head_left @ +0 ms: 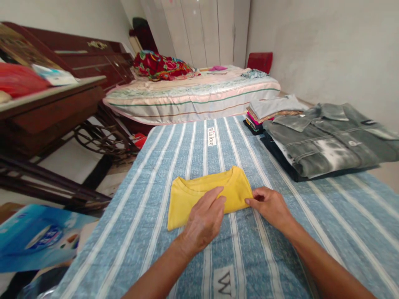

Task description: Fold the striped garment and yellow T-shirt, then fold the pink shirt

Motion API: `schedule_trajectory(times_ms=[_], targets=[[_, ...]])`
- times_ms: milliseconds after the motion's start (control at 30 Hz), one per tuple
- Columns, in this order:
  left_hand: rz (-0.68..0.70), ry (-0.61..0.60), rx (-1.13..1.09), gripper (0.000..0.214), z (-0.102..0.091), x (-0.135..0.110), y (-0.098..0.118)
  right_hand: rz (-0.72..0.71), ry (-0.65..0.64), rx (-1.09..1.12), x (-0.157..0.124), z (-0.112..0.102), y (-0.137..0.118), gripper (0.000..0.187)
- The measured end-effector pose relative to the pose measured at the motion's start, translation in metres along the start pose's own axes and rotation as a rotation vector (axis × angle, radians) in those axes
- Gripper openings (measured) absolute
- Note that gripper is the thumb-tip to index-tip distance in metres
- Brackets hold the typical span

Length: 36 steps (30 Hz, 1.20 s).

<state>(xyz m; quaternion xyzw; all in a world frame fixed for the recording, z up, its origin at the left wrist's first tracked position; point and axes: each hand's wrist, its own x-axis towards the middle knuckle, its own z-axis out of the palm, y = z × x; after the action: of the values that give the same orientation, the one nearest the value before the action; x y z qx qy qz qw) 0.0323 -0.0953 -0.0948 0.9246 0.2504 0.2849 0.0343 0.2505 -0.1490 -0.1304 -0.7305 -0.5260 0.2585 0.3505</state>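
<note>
A yellow shirt (237,189), folded into a compact rectangle with its neckline on the far side, lies on the blue-and-white striped cloth (149,232). My left hand (206,214) rests over the middle of the shirt, fingers stretched out and pointing to the far right. At the shirt's right edge, my right hand (270,205) pinches the near corner of the fabric between thumb and index finger. Part of the shirt's near edge is hidden under my left hand.
To the right sit a folded grey denim jacket (330,137) on dark clothing and a stack of folded clothes (274,108). Beyond is a bed (193,97). At left stand a sewing-machine table (56,116) and a blue package (40,241).
</note>
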Motion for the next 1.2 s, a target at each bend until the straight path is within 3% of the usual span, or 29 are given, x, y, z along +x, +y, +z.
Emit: schedule_trajectory(times_ms=[133, 300, 367, 500, 667, 833, 933, 1033, 1200], targets=[[-0.165, 0.109, 0.077, 0.023, -0.020, -0.031, -0.022, -0.041, 0.025, -0.053, -0.002, -0.001, -0.002, 0.020], [-0.633, 0.146, 0.068, 0.026, -0.045, -0.073, -0.054, -0.156, 0.082, 0.051, -0.004, 0.001, -0.005, 0.022], [-0.804, 0.128, 0.000, 0.029, -0.050, -0.084, -0.057, -0.123, 0.057, 0.108, -0.004, 0.000, -0.004, 0.023], [-1.024, 0.140, -0.172, 0.034, -0.051, -0.092, -0.050, 0.095, -0.068, 0.276, -0.004, -0.003, -0.001, 0.029], [-1.110, 0.140, -0.337, 0.035, -0.045, -0.086, -0.041, 0.255, -0.059, 0.527, -0.007, 0.000, -0.001, 0.035], [-1.167, 0.178, -0.423, 0.034, -0.041, -0.078, -0.047, 0.301, -0.073, 0.642, -0.008, 0.007, -0.004, 0.041], [-1.257, 0.220, -0.645, 0.039, -0.047, -0.070, -0.052, 0.298, -0.054, 0.637, -0.007, 0.007, -0.011, 0.046], [-1.349, 0.181, -0.848, 0.039, -0.058, -0.059, -0.055, 0.244, -0.005, 0.703, -0.007, 0.004, -0.019, 0.055], [-1.306, 0.240, -0.797, 0.035, -0.065, -0.057, -0.058, 0.317, -0.044, 0.754, -0.015, 0.002, -0.019, 0.068]])
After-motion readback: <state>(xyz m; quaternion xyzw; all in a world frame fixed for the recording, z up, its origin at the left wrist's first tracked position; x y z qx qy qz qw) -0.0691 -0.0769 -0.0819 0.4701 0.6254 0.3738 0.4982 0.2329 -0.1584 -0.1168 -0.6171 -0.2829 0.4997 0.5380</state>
